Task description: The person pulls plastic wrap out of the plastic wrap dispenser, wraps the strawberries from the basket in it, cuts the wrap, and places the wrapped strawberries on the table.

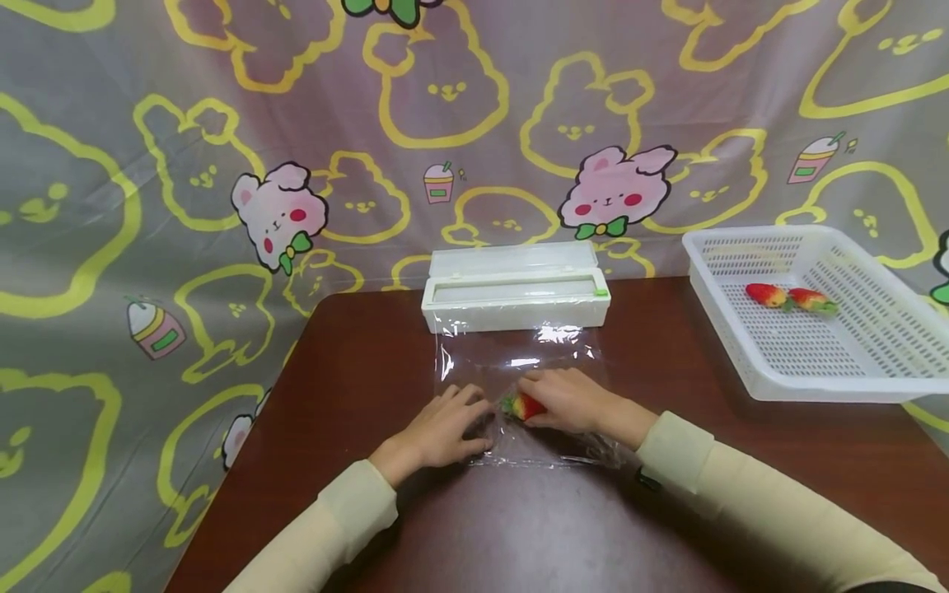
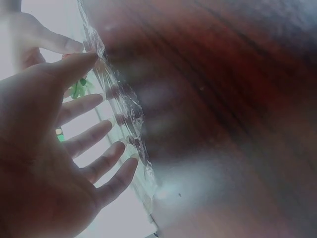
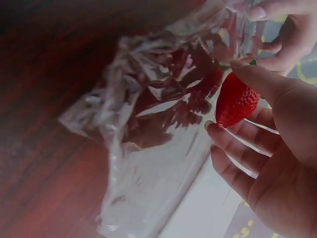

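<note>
A red strawberry (image 1: 528, 406) with green leaves lies over a sheet of clear plastic film (image 1: 511, 358) on the table. My right hand (image 1: 571, 401) pinches it between thumb and fingers; the right wrist view shows the strawberry (image 3: 237, 101) with its tip toward my fingertips. To the left, my left hand (image 1: 445, 424) is at the film's left side, palm down. Its fingers are spread and nearly straight in the left wrist view, beside the crumpled film edge (image 2: 130, 111). Whether they press on the film I cannot tell.
Behind the hands stands a white film dispenser box (image 1: 519, 315), its lid raised and the film coming out over its front. A white plastic basket (image 1: 764, 362) at the right holds two strawberries (image 1: 766, 294). A patterned curtain (image 1: 482, 189) hangs behind the dark red table (image 1: 356, 354).
</note>
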`<state>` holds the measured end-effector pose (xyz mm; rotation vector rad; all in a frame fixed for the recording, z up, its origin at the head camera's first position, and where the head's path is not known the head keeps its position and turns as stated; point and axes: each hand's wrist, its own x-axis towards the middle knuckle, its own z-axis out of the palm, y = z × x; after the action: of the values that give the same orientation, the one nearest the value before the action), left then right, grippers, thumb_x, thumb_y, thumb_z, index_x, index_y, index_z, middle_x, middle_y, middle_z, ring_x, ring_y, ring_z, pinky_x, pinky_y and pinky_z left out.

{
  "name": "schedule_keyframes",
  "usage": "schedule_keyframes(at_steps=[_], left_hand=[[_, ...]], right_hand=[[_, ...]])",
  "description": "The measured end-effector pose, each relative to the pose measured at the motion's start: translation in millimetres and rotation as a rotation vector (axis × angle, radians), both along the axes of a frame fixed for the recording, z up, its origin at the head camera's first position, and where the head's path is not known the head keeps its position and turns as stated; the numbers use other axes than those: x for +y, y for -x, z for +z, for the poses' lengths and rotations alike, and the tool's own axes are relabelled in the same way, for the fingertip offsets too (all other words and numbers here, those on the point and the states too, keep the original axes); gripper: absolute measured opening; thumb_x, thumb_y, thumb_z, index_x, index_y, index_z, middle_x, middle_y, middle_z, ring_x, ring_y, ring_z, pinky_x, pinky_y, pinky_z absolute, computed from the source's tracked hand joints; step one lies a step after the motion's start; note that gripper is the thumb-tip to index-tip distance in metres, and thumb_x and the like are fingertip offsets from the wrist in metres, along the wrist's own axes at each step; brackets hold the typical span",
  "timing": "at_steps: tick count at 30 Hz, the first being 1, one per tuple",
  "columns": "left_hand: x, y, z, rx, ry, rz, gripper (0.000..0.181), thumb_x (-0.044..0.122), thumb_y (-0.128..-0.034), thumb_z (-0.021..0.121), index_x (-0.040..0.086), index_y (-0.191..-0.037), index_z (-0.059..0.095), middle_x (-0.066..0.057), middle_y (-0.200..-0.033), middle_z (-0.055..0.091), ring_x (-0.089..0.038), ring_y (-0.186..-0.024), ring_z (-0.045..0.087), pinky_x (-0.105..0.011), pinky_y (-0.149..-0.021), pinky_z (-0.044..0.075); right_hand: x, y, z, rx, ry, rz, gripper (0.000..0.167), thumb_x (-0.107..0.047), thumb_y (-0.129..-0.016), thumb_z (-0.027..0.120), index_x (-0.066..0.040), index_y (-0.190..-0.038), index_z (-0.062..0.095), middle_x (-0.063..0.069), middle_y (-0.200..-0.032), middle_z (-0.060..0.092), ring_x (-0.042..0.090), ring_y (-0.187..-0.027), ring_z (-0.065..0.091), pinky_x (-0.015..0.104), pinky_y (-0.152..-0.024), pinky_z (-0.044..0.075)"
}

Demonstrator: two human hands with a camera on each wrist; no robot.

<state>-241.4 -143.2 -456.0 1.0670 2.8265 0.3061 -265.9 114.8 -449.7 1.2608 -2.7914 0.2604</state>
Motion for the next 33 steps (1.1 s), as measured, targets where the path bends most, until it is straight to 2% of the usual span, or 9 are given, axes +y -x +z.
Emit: schedule_keyframes(at_steps=[6,10,14,17,21,24,29,33], left_hand=[[0.6,2.1,0.6,0.024,0.013,-0.009,0.050,0.043,-0.0953,0.071,0.019,-0.138,0.062,-0.005,-0.139,0.054,-0.026,-0.116,0.051,-0.044,-0.090,0.049],[-3.6,-0.2,2.6,0.036,-0.010,-0.014,0.048,0.045,-0.0959,0.070,0.018,-0.135,0.064,-0.004,-0.136,0.056,-0.024,-0.115,0.051,-0.043,-0.091,0.047],[-17.9,-10.2,8.8,0.051,-0.055,-0.034,0.046,0.048,-0.0952,0.069,0.017,-0.128,0.068,-0.003,-0.133,0.058,-0.022,-0.117,0.051,-0.044,-0.094,0.044],[-33.0,-20.1,14.2,0.060,-0.058,-0.057,0.046,0.048,-0.0917,0.074,0.015,-0.124,0.070,-0.001,-0.130,0.061,-0.020,-0.117,0.051,-0.043,-0.095,0.044],[-49.1,-31.0,13.2,0.070,-0.033,-0.084,0.041,0.040,-0.0888,0.080,0.014,-0.120,0.072,0.002,-0.122,0.062,-0.017,-0.111,0.053,-0.042,-0.092,0.046],[-55.7,-35.4,7.6,0.089,-0.019,-0.093,0.034,0.033,-0.0904,0.079,0.014,-0.118,0.072,0.002,-0.120,0.062,-0.017,-0.108,0.055,-0.041,-0.089,0.049],[-58.3,-36.6,-1.4,0.134,-0.048,-0.100,0.022,0.024,-0.0926,0.078,0.015,-0.112,0.074,0.004,-0.116,0.064,-0.015,-0.103,0.058,-0.039,-0.086,0.051],[-55.0,-35.1,-4.8,0.219,-0.079,-0.124,0.011,0.017,-0.0918,0.078,0.018,-0.102,0.075,0.006,-0.107,0.066,-0.014,-0.095,0.059,-0.037,-0.080,0.052]], right_hand=[[1,0.4,-1.9,-0.030,-0.015,-0.009,0.044,-0.039,-0.086,0.083,-0.013,-0.116,0.064,0.001,-0.106,0.064,0.017,-0.089,0.064,0.037,-0.066,0.056],[9,-2.6,7.6,-0.030,-0.019,-0.028,0.054,-0.046,-0.091,0.076,-0.010,-0.129,0.062,0.003,-0.115,0.064,0.018,-0.093,0.064,0.038,-0.066,0.056],[34,-21.0,23.0,-0.024,-0.010,-0.036,0.059,-0.045,-0.094,0.073,-0.005,-0.135,0.061,0.010,-0.124,0.065,0.023,-0.103,0.066,0.042,-0.076,0.059],[57,-40.9,26.3,-0.028,-0.012,-0.002,0.052,-0.040,-0.089,0.079,-0.007,-0.127,0.065,0.005,-0.113,0.065,0.018,-0.095,0.064,0.037,-0.073,0.058],[83,-62.8,16.0,0.007,-0.019,0.041,0.040,-0.039,-0.082,0.085,-0.016,-0.110,0.068,-0.008,-0.093,0.054,0.008,-0.080,0.052,0.030,-0.063,0.050],[95,-72.0,1.1,0.069,0.016,0.054,0.034,-0.037,-0.080,0.086,-0.020,-0.102,0.068,-0.012,-0.091,0.052,0.006,-0.080,0.051,0.030,-0.063,0.048],[100,-76.4,-18.8,0.145,0.127,0.097,0.018,-0.022,-0.083,0.083,-0.023,-0.091,0.067,-0.015,-0.088,0.051,0.005,-0.079,0.052,0.028,-0.062,0.048],[99,-75.0,-23.7,0.179,0.187,0.109,0.019,-0.013,-0.085,0.080,-0.023,-0.085,0.064,-0.015,-0.085,0.050,0.005,-0.077,0.050,0.026,-0.062,0.047]])
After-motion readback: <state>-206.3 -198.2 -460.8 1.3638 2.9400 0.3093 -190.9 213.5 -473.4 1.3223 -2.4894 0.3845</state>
